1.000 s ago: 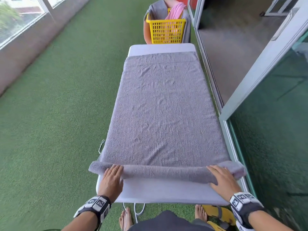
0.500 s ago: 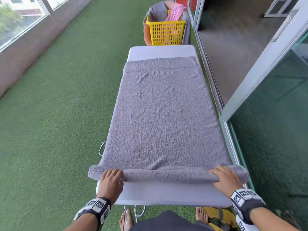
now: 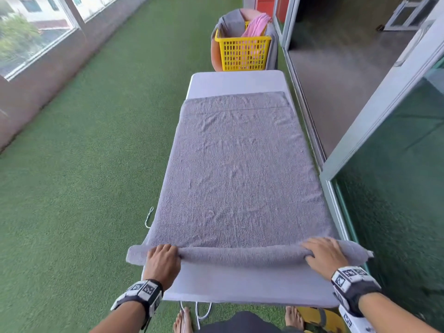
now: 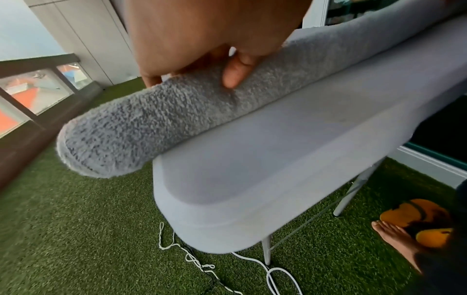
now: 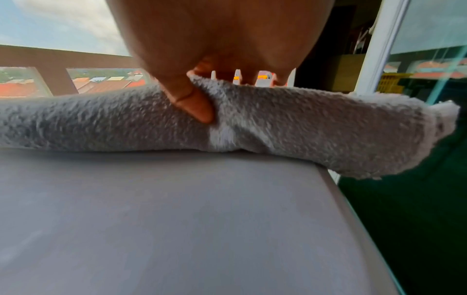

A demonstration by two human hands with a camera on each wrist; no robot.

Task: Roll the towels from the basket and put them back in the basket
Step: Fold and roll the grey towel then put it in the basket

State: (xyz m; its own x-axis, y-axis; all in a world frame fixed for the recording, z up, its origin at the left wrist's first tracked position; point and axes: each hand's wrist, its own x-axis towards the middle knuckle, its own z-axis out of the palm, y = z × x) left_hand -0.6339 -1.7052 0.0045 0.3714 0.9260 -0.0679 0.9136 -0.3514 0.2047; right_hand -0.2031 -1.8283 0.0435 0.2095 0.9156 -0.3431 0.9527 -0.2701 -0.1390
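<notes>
I am standing at the near end of the desk [image 3: 240,287], and my grey towel [image 3: 237,169] is lying spread lengthwise along it, its near edge rolled into a thick tube running across the desk from left to right. My left hand [image 3: 162,265] is grasping the roll near its left end, fingers curling over the top of it and the thumb [image 4: 236,72] pressing into the near side. My right hand [image 3: 324,257] is grasping the roll near its right end in the same way, its thumb [image 5: 194,101] digging a dent into the cloth. Both ends of the roll are sticking out past the desk's sides. The far edge of the towel is lying flat, with a bare strip of the desk showing beyond it. Just past the far end of the desk, the yellow basket [image 3: 242,52] is sitting on the green turf [image 3: 84,176], with a pink towel [image 3: 255,26] poking out of it and grey cloth [image 3: 230,24] draping over its rim. My bare feet and a yellow sandal [image 4: 417,217] are showing on the turf beneath the near end.
</notes>
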